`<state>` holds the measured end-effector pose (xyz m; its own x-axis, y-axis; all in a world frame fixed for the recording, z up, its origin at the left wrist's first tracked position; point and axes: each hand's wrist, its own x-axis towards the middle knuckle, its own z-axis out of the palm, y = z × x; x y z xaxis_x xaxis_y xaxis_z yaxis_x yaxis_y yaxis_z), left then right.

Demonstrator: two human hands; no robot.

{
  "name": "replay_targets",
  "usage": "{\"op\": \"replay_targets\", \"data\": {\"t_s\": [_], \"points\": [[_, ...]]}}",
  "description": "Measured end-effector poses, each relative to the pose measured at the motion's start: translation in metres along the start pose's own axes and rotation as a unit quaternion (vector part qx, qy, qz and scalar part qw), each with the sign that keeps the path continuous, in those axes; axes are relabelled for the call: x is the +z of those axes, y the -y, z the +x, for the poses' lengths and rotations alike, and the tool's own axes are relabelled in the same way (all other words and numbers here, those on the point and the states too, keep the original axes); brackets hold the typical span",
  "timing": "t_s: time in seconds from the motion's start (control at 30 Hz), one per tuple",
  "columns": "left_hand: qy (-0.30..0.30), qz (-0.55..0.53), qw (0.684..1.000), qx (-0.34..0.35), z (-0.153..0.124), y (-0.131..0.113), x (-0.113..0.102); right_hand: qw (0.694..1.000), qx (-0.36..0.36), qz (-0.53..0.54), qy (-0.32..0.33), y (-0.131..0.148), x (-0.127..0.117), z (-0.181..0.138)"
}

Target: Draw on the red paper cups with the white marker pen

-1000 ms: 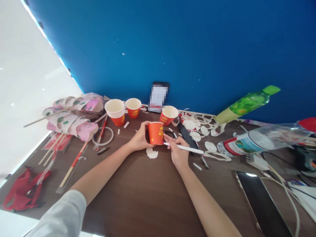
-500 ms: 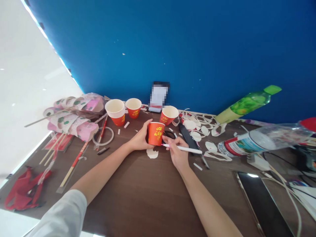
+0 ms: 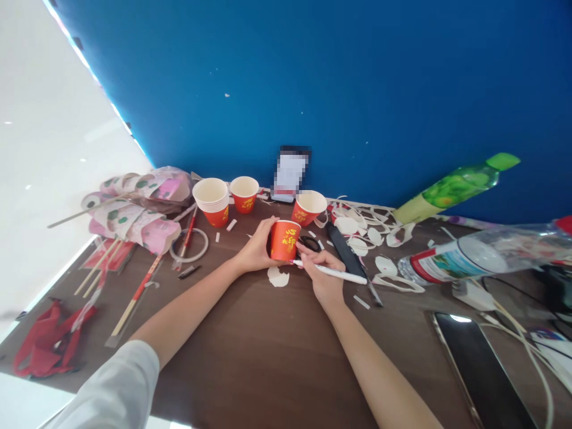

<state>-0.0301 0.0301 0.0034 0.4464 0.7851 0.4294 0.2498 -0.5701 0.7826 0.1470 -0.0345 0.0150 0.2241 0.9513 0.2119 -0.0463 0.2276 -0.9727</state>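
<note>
My left hand [image 3: 257,250] is wrapped round an upside-down red paper cup [image 3: 285,239] with yellow print, holding it on the brown table [image 3: 250,351]. My right hand [image 3: 322,275] pinches a white pen [image 3: 333,271], whose tip touches the cup's lower edge. A round white paper cut-out [image 3: 277,277] lies just in front of the cup. Black scissors [image 3: 308,243] lie behind it.
A stack of cups [image 3: 211,201] and two single red cups [image 3: 243,193] [image 3: 308,207] stand at the back. Patterned paper rolls [image 3: 134,210] and chopsticks [image 3: 134,297] lie left, a tape ring [image 3: 189,245] nearby. Paper scraps [image 3: 364,229], two bottles [image 3: 456,186] [image 3: 473,257], a phone [image 3: 482,372] and cables fill the right.
My left hand has turned the cup a little, so more of the yellow print faces me. The pen tip stays at the cup's lower edge. The view has shifted slightly.
</note>
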Motion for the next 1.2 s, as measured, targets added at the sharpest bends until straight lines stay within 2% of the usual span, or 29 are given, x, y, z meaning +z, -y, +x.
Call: {"op": "replay_targets", "data": {"t_s": [0.3, 0.7, 1.2], "points": [[0.0, -0.006, 1.0, -0.011, 0.0, 0.0, 0.001, 1.0, 0.005, -0.023, 0.005, 0.005, 0.001, 0.0], [-0.003, -0.006, 1.0, -0.024, 0.0, -0.001, 0.001, 0.999, 0.024, -0.019, -0.04, 0.003, 0.003, 0.002], [0.001, -0.027, 0.999, -0.044, 0.0, 0.0, 0.001, 0.999, 0.017, -0.028, -0.03, -0.006, -0.004, 0.002]]}}
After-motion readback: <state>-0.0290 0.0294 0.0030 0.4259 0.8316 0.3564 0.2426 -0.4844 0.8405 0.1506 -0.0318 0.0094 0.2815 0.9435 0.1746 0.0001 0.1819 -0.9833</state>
